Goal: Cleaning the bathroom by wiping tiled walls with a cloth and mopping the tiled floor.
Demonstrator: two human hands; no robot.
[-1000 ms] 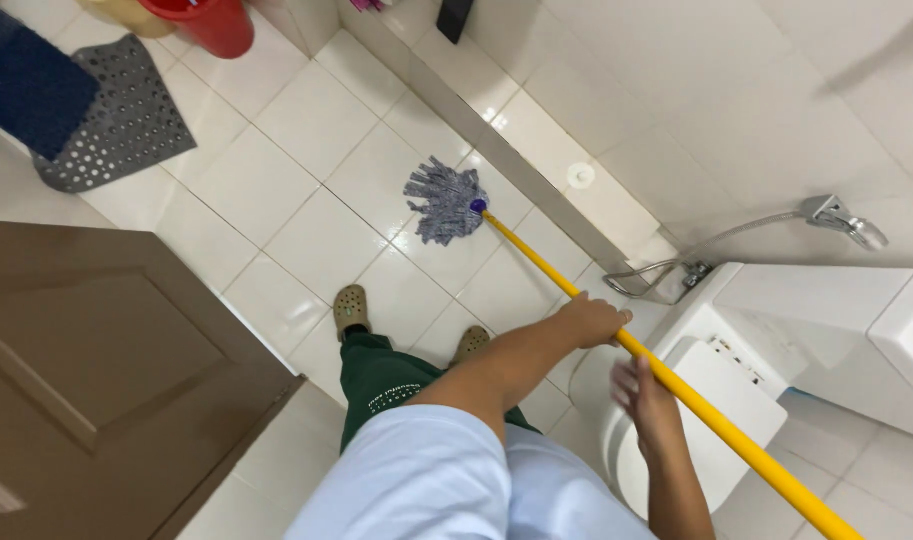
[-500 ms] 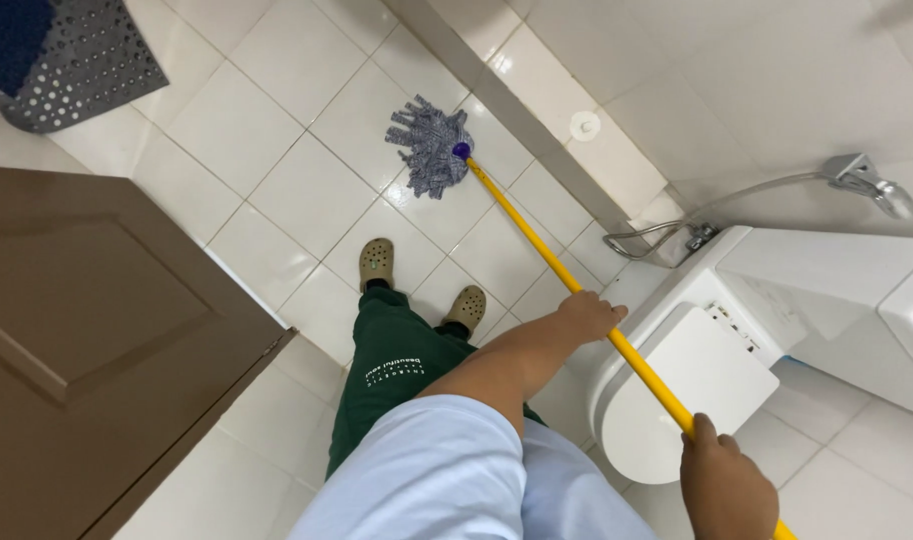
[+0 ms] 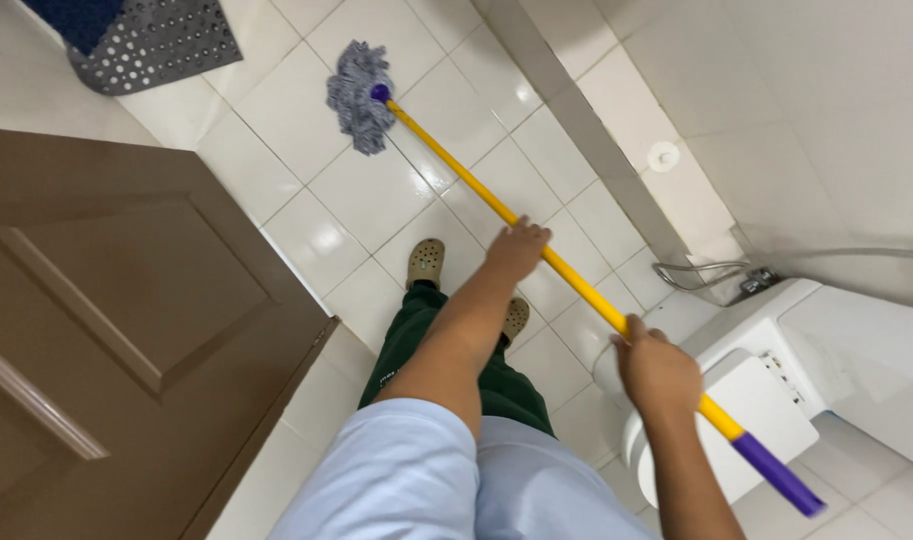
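Mop (image 3: 362, 97) is resting its grey head on the white tiled floor (image 3: 377, 200), while the left hand (image 3: 517, 250) and right hand (image 3: 659, 372) are both gripping its yellow handle (image 3: 577, 285) beside the toilet (image 3: 767, 400).

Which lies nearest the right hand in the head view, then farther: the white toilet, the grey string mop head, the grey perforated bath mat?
From the right hand:
1. White toilet, just beside it.
2. Grey string mop head, at the pole's far end.
3. Grey perforated bath mat, top-left corner.
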